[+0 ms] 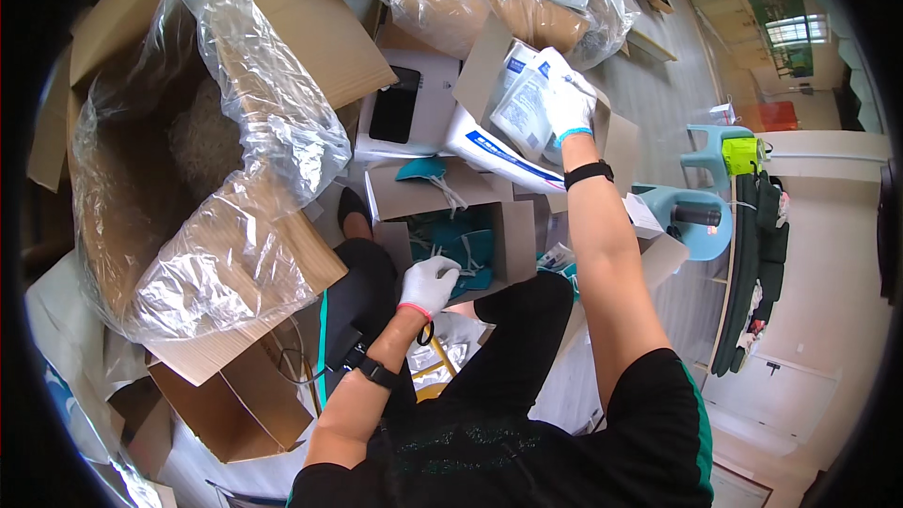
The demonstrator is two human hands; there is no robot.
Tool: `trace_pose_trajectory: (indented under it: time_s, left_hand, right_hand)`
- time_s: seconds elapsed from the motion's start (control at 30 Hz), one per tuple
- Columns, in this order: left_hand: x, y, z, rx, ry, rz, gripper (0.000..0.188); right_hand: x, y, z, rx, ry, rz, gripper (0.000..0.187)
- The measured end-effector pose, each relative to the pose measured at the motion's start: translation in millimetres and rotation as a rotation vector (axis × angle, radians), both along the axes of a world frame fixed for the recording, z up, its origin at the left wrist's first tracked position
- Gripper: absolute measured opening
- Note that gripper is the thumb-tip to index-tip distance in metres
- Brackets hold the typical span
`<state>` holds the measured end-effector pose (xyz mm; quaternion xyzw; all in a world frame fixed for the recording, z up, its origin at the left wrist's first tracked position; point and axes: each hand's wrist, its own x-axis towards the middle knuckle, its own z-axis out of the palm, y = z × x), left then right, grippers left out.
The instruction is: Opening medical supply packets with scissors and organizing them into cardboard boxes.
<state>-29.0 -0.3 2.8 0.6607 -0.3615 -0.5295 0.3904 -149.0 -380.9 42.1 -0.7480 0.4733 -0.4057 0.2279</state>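
Note:
My left hand, in a white glove, is at the near edge of an open cardboard box between my knees. Its fingers are curled beside the green face masks with white straps inside; what they hold, if anything, is hidden. One more green mask lies on the box's far flap. Farther off to the right, my gloved right hand is closed at the upper edge of white-and-blue flat packets, which stand in another open carton. Its fingertips are partly hidden.
A large carton lined with clear plastic stands at the left, above a smaller brown box. A black phone lies on a white box. Plastic-wrapped bundles fill the far side. Light-blue stools stand at the right.

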Motion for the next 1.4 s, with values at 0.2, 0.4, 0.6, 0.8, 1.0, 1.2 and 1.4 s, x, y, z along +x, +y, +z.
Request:
trace_pose_trajectory:
  time_s: [0.2,0.4,0.6,0.8,1.0,1.2,1.4]
  left_hand:
    - [5.0,4.5,-0.1,0.037,-0.038,-0.023,0.023]
    - [0.8,5.6,-0.2,0.058,-0.054,-0.029,0.023]
    - [-0.9,5.3,-0.2,0.066,-0.041,-0.035,0.023]
    - [-1.0,3.0,2.6,0.056,-0.028,-0.029,0.023]
    - [2.6,3.9,1.3,0.038,-0.008,-0.024,0.022]
    - [0.8,0.8,5.8,0.042,0.014,-0.034,0.023]
    - [1.8,-0.2,9.7,0.027,0.015,-0.033,0.023]
  right_hand:
    - [3.5,33.8,57.1,0.127,0.027,-0.054,0.02]
    - [-26.0,35.1,73.0,0.082,0.303,0.116,0.024]
    - [-10.3,44.4,94.5,-0.262,0.61,0.247,0.032]
    - [6.6,30.0,116.0,0.028,0.666,0.38,0.03]
    - [31.5,21.0,116.7,0.08,0.918,0.325,0.038]
    - [25.5,-6.8,88.6,0.087,0.99,0.322,0.045]
    - [24.3,-10.2,106.5,0.26,0.832,0.396,0.033]
